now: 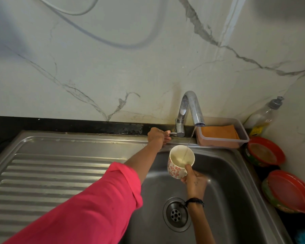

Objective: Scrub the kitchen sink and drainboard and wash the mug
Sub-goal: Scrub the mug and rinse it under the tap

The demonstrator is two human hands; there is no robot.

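We hold the mug point(180, 162) in our right hand point(195, 180), fingers curled about its handle side and the thumb pressed on the rim at the mug's five o'clock, so that it hangs tilted above the basin of the sink point(227, 182), mouth turned up toward the wall. The mug is white with a red pattern on its outer wall, and a thin stream of water point(189, 141) runs from the spout of the tap point(190, 110) at twelve o'clock of the mug and falls inside it. Our left hand point(158, 136) reaches to the tap's lever point(173, 133) at nine o'clock of the tap base, fingers closed round it; the arm comes up from seven o'clock in a pink sleeve point(95, 205). The drain point(176, 213) lies in the basin floor at six o'clock of the mug, partly crossed by our right wrist, which bears a dark band point(195, 201). The ribbed drainboard point(51, 173) spreads away at nine o'clock of the basin. At two o'clock of the mug, on the sink's back rim, stands a clear plastic tub point(243, 136) with an orange sponge point(218, 132) in it. Beyond it, at the corner, a clear bottle point(262, 117) leans against the wall. At three and four o'clock of the basin two red-lidded containers point(287, 191) rest on the dark counter.
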